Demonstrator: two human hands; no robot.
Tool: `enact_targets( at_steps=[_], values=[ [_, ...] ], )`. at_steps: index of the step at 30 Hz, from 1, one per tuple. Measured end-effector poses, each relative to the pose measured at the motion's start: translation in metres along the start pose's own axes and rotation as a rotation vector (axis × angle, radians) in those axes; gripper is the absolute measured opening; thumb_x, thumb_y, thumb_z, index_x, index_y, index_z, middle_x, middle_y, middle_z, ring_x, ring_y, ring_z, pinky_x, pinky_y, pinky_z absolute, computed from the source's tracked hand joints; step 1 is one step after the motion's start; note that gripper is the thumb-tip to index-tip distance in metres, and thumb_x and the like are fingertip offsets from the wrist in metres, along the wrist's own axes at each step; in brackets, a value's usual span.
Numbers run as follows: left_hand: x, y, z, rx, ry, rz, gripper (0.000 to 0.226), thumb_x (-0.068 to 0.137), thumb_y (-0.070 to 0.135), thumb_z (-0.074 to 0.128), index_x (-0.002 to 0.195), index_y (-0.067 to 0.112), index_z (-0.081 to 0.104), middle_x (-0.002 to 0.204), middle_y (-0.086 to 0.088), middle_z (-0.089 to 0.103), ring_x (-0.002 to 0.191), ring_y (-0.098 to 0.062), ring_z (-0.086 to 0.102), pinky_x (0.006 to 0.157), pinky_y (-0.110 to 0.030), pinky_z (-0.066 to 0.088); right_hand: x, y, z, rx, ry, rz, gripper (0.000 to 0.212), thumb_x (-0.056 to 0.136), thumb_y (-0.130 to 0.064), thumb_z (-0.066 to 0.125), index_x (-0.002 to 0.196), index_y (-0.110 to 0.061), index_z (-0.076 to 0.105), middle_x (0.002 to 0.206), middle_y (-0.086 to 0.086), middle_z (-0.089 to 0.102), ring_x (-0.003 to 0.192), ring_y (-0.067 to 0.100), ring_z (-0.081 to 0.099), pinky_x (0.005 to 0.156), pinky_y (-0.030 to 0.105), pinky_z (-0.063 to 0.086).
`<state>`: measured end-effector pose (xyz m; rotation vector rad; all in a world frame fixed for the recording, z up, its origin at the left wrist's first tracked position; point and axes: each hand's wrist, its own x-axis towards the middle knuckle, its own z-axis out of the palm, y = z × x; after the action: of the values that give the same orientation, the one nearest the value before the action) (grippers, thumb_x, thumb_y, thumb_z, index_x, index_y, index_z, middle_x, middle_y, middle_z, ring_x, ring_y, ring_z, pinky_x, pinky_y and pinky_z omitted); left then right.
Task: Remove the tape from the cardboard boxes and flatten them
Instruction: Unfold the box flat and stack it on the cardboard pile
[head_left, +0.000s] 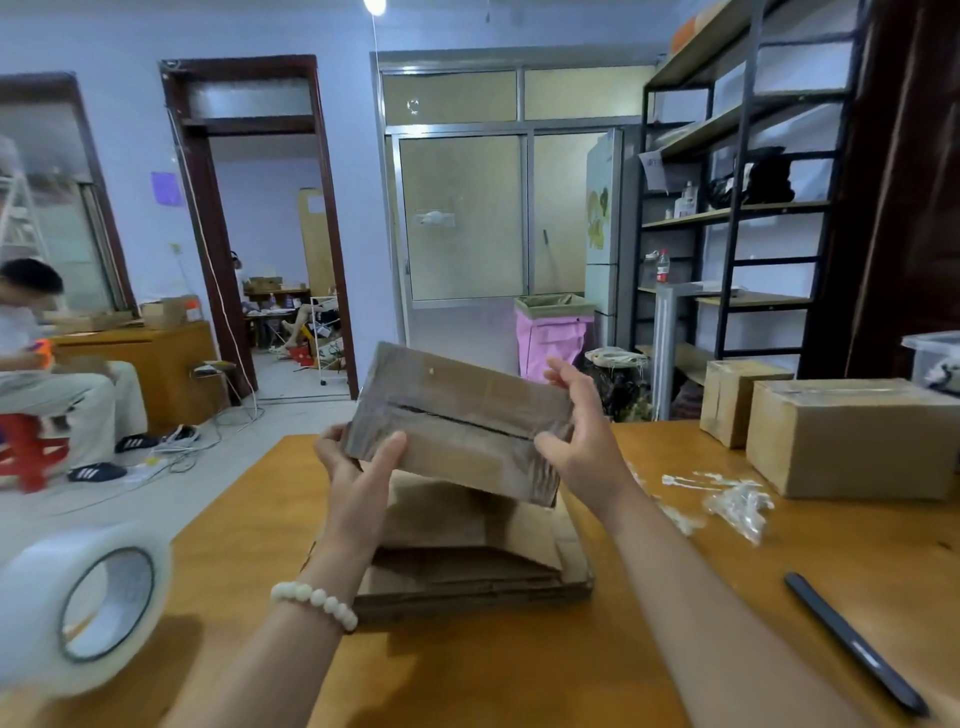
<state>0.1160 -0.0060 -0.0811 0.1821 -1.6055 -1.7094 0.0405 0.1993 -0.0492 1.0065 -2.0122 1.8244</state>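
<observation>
I hold a brown cardboard box (457, 415) up over the table, tilted, its flap seam showing as a dark slit facing me. My left hand (358, 467) grips its left end, thumb on the front face. My right hand (582, 431) grips its right end. Under the box a stack of flattened cardboard (467, 561) lies on the wooden table (519, 675). Two taped boxes stand at the right: a large one (852, 441) and a smaller one (737, 400) behind it. Peeled clear tape scraps (737, 504) lie beside them.
A roll of clear tape (88, 603) stands at the table's near left corner. A dark pen-like tool (852, 644) lies at the near right. A seated person (47, 374) is at the far left. Metal shelving (737, 208) and a pink bin (550, 332) stand behind the table.
</observation>
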Motion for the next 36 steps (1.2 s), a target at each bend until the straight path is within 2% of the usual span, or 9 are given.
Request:
enact_targets(
  at_steps=[5, 11, 14, 19, 21, 23, 26, 30, 36],
  values=[
    [-0.003, -0.026, -0.016, 0.385, -0.18, -0.047, 0.052, 0.086, 0.009, 0.07, 0.12, 0.021, 0.033, 0.109, 0.002, 0.048, 0.108, -0.022, 0.051, 0.071, -0.02, 0.043, -0.014, 0.032, -0.003, -0.271, -0.031, 0.101, 0.059, 0.09, -0.014, 0.06, 0.143, -0.016, 0.035, 0.139, -0.009, 0.034, 0.133, 0.008, 0.03, 0.106, 0.021, 0.028],
    [-0.005, -0.014, -0.01, 0.257, -0.199, -0.161, 0.067, 0.07, 0.064, 0.068, 0.116, 0.018, 0.05, 0.106, 0.001, 0.058, 0.093, -0.01, 0.055, 0.069, -0.024, 0.041, -0.026, 0.048, -0.004, -0.362, -0.008, -0.049, 0.04, 0.084, -0.018, 0.07, 0.121, -0.018, 0.055, 0.132, -0.011, 0.045, 0.124, 0.001, 0.037, 0.105, 0.011, 0.028],
    [0.007, -0.011, 0.003, 0.236, -0.087, -0.113, 0.062, 0.082, 0.058, 0.056, 0.131, 0.022, 0.046, 0.114, 0.003, 0.056, 0.102, -0.013, 0.053, 0.08, -0.028, 0.04, -0.029, 0.048, -0.004, -0.266, 0.015, -0.054, 0.033, 0.081, -0.009, 0.072, 0.104, -0.022, 0.052, 0.124, -0.01, 0.049, 0.108, -0.004, 0.05, 0.091, -0.002, 0.032],
    [0.007, -0.026, 0.011, 0.22, -0.026, -0.094, 0.046, 0.098, 0.033, 0.05, 0.143, 0.027, 0.042, 0.132, 0.004, 0.049, 0.127, -0.019, 0.044, 0.105, -0.036, 0.036, -0.035, 0.045, -0.002, -0.196, 0.046, -0.116, 0.017, 0.088, -0.008, 0.064, 0.099, -0.018, 0.056, 0.113, -0.009, 0.056, 0.101, -0.016, 0.051, 0.086, 0.002, 0.037],
    [0.002, -0.03, 0.011, 0.277, 0.014, 0.005, 0.047, 0.101, 0.03, 0.046, 0.147, 0.027, 0.038, 0.136, 0.01, 0.041, 0.134, -0.013, 0.034, 0.106, -0.029, 0.028, -0.034, 0.042, 0.001, -0.209, 0.068, -0.138, 0.01, 0.09, -0.01, 0.061, 0.097, -0.016, 0.058, 0.103, -0.01, 0.057, 0.096, -0.013, 0.053, 0.083, 0.004, 0.041],
    [-0.004, -0.028, 0.011, 0.448, 0.096, 0.349, 0.041, 0.102, 0.022, 0.044, 0.143, 0.021, 0.045, 0.145, 0.004, 0.04, 0.138, -0.012, 0.029, 0.109, -0.022, 0.023, -0.032, 0.039, 0.001, -0.24, 0.082, -0.134, 0.008, 0.09, -0.012, 0.062, 0.096, -0.017, 0.059, 0.095, -0.011, 0.057, 0.091, -0.01, 0.054, 0.079, 0.005, 0.042],
    [-0.006, -0.034, 0.02, 0.83, 0.014, 0.818, 0.034, 0.096, 0.027, 0.047, 0.118, 0.011, 0.067, 0.12, -0.007, 0.066, 0.122, -0.023, 0.051, 0.111, -0.038, 0.026, -0.028, 0.032, -0.003, -0.27, 0.062, -0.073, 0.009, 0.09, -0.011, 0.062, 0.096, -0.017, 0.059, 0.092, -0.005, 0.056, 0.086, -0.004, 0.053, 0.074, 0.002, 0.039],
    [-0.014, -0.043, 0.03, 1.14, -0.001, 0.832, 0.054, 0.088, 0.062, 0.044, 0.108, 0.02, 0.072, 0.106, -0.002, 0.068, 0.106, -0.023, 0.049, 0.101, -0.045, 0.023, -0.027, 0.028, -0.002, -0.305, 0.031, -0.063, 0.019, 0.091, -0.006, 0.06, 0.109, -0.009, 0.065, 0.092, -0.007, 0.053, 0.088, -0.005, 0.05, 0.079, 0.0, 0.037],
    [-0.013, -0.037, 0.031, 1.123, 0.008, 0.781, 0.05, 0.082, 0.06, 0.05, 0.101, 0.021, 0.075, 0.101, -0.002, 0.067, 0.101, -0.032, 0.057, 0.098, -0.042, 0.022, -0.034, 0.029, -0.007, -0.16, 0.04, -0.064, 0.019, 0.09, -0.002, 0.059, 0.086, -0.016, 0.07, 0.09, -0.008, 0.055, 0.094, -0.01, 0.053, 0.082, 0.003, 0.039]
  ],
)
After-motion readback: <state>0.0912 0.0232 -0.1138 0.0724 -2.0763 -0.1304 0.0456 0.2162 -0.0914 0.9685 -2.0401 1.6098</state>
